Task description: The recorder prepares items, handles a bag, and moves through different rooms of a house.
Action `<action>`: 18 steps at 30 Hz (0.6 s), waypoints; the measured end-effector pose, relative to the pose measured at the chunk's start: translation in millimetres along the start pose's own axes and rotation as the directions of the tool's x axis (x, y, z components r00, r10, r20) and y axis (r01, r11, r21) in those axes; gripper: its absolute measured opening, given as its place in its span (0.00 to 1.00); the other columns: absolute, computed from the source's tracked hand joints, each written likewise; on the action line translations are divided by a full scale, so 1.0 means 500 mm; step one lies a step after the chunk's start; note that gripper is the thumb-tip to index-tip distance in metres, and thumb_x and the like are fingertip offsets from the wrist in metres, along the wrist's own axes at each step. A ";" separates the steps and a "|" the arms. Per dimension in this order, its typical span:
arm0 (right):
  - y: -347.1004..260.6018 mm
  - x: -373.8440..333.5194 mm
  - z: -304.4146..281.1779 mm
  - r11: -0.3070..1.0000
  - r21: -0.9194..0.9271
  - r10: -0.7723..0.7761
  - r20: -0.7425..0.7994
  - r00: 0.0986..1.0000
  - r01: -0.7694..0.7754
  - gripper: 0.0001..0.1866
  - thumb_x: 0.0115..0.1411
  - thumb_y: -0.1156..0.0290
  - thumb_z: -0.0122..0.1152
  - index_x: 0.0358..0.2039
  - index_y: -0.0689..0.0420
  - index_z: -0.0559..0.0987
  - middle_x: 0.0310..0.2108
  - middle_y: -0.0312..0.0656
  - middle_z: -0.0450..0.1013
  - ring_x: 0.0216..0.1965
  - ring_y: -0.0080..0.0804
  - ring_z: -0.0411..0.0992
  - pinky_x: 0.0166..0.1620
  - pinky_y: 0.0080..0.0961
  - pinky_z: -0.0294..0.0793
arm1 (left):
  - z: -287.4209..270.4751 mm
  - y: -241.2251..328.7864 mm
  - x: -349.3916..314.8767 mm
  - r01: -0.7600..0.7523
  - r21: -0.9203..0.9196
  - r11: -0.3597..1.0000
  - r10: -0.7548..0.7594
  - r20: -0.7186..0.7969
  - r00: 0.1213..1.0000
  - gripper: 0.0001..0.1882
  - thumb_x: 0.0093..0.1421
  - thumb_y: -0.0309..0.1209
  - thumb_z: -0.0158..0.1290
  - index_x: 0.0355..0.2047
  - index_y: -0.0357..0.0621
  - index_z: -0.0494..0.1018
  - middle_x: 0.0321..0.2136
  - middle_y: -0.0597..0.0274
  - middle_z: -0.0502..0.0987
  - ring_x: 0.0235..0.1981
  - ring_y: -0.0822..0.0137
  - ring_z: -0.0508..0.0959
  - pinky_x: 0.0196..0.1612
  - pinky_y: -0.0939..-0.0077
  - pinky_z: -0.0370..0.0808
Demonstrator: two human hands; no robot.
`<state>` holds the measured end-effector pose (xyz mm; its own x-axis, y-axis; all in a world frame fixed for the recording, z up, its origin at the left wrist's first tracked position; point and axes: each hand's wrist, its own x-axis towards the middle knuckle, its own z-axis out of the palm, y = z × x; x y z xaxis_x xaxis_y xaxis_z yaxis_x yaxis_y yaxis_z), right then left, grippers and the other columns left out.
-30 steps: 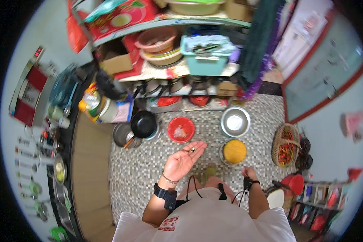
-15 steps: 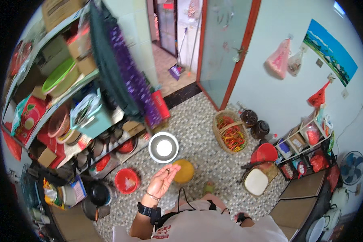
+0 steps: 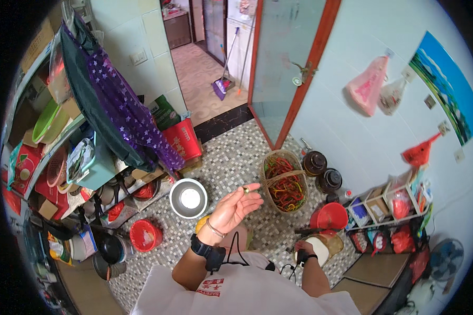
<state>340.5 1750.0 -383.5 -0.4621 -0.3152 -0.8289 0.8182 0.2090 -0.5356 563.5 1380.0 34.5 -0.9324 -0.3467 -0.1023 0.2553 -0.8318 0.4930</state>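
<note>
My left hand (image 3: 237, 208) is held up in front of me, palm up, fingers stretched out and a little apart. A small shiny ring-like piece (image 3: 246, 190) shows at one finger. The hand is between a metal basin (image 3: 188, 198) with a white bottom and a wicker basket (image 3: 268, 157) of red and green peppers (image 3: 288, 191). Low on the right, my right hand (image 3: 303, 247) overlaps the left edge of a chair's cream seat (image 3: 319, 252). Its fingers are too small and partly hidden to show whether they grip the chair. A yellow round thing (image 3: 202, 223) is partly hidden behind my left wrist.
Red buckets stand left (image 3: 146, 235) and right (image 3: 331, 216). Dark jars (image 3: 315, 163) line the right wall, near a small rack (image 3: 376, 210). Crowded shelves (image 3: 73, 131) fill the left. The glass door (image 3: 289, 63) stands ajar at the back.
My left hand has moved right, from beside the basin toward the pepper basket, with its fingers spreading. My right arm has come into view at the chair. The whole view has shifted.
</note>
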 end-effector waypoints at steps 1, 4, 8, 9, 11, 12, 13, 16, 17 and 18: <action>-0.055 -0.048 0.135 0.998 -0.030 0.057 0.016 0.998 -0.056 0.08 0.57 0.73 0.46 0.36 0.61 0.69 0.27 0.42 0.70 0.25 0.36 0.70 0.28 0.31 0.74 | -0.021 0.023 -0.009 -0.037 0.012 0.999 0.037 -0.026 0.999 0.22 0.65 0.37 0.33 0.53 0.33 0.58 0.39 0.55 0.74 0.42 0.62 0.74 0.48 0.74 0.71; -0.109 0.002 0.193 0.992 0.062 0.108 0.011 0.994 -0.109 0.12 0.59 0.68 0.46 0.41 0.59 0.67 0.31 0.43 0.71 0.29 0.36 0.71 0.32 0.33 0.74 | -0.036 0.067 0.066 -0.042 0.013 0.999 0.042 -0.031 0.999 0.23 0.65 0.37 0.34 0.54 0.33 0.57 0.40 0.54 0.73 0.43 0.63 0.74 0.48 0.74 0.71; -0.199 0.070 0.261 0.973 0.093 0.200 0.136 0.970 -0.213 0.07 0.54 0.70 0.50 0.22 0.58 0.67 0.15 0.39 0.63 0.16 0.33 0.61 0.25 0.25 0.66 | -0.093 0.149 0.152 -0.126 0.004 0.992 0.126 -0.077 0.989 0.20 0.64 0.36 0.36 0.52 0.35 0.59 0.44 0.50 0.71 0.46 0.60 0.72 0.50 0.71 0.70; -0.196 0.140 0.198 0.941 0.215 0.174 0.360 0.916 -0.263 0.15 0.56 0.67 0.47 0.13 0.54 0.62 0.11 0.35 0.59 0.15 0.33 0.61 0.27 0.27 0.66 | -0.103 0.166 0.202 -0.131 -0.008 0.991 0.130 -0.046 0.990 0.20 0.64 0.36 0.36 0.52 0.35 0.59 0.44 0.50 0.71 0.46 0.60 0.72 0.50 0.71 0.70; -0.228 0.186 0.196 0.976 0.093 0.156 0.343 0.926 -0.198 0.12 0.55 0.67 0.44 0.16 0.52 0.62 0.14 0.35 0.57 0.16 0.32 0.57 0.25 0.28 0.63 | -0.141 0.213 0.262 -0.166 -0.090 0.982 0.157 -0.099 0.983 0.15 0.62 0.31 0.37 0.47 0.35 0.62 0.42 0.46 0.71 0.45 0.56 0.73 0.49 0.69 0.70; -0.256 0.204 0.211 0.979 0.046 0.181 0.281 0.943 -0.201 0.10 0.55 0.67 0.44 0.18 0.52 0.62 0.16 0.36 0.59 0.18 0.32 0.58 0.26 0.28 0.63 | -0.159 0.241 0.294 -0.178 -0.151 0.972 0.162 -0.109 0.981 0.12 0.59 0.27 0.38 0.42 0.36 0.64 0.42 0.44 0.71 0.46 0.54 0.72 0.51 0.66 0.69; -0.279 0.228 0.219 0.977 0.007 0.203 0.245 0.948 -0.211 0.08 0.55 0.67 0.45 0.21 0.53 0.63 0.18 0.36 0.60 0.19 0.32 0.60 0.27 0.29 0.64 | -0.160 0.272 0.324 -0.206 -0.148 0.967 0.190 -0.118 0.975 0.12 0.59 0.27 0.38 0.42 0.36 0.64 0.42 0.44 0.71 0.46 0.54 0.72 0.51 0.66 0.69; -0.377 0.298 0.295 0.970 -0.069 0.244 0.195 0.950 -0.235 0.05 0.55 0.67 0.47 0.28 0.53 0.65 0.24 0.38 0.63 0.24 0.32 0.63 0.29 0.30 0.67 | -0.180 0.369 0.419 -0.223 -0.221 0.949 0.216 -0.058 0.975 0.11 0.58 0.26 0.36 0.39 0.37 0.65 0.41 0.43 0.72 0.45 0.53 0.73 0.50 0.66 0.69; -0.423 0.338 0.329 0.970 -0.085 0.241 0.199 0.950 -0.228 0.06 0.55 0.67 0.48 0.31 0.53 0.65 0.26 0.38 0.65 0.25 0.32 0.64 0.30 0.30 0.68 | -0.191 0.401 0.455 -0.236 -0.220 0.946 0.228 -0.066 0.972 0.11 0.58 0.26 0.36 0.39 0.37 0.65 0.41 0.43 0.72 0.45 0.53 0.73 0.50 0.66 0.69; -0.458 0.364 0.370 0.969 -0.103 0.241 0.201 0.950 -0.224 0.07 0.55 0.66 0.49 0.33 0.53 0.66 0.28 0.39 0.66 0.26 0.32 0.66 0.30 0.31 0.69 | -0.203 0.432 0.487 -0.243 -0.217 0.945 0.232 -0.076 0.970 0.11 0.58 0.26 0.36 0.38 0.37 0.65 0.41 0.44 0.72 0.44 0.53 0.73 0.50 0.66 0.69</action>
<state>132.1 1473.6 -382.1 -0.1730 -0.4353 -0.8835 0.8613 0.3682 -0.3500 417.5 1072.0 28.4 -0.8255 -0.5621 -0.0508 0.5235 -0.7962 0.3033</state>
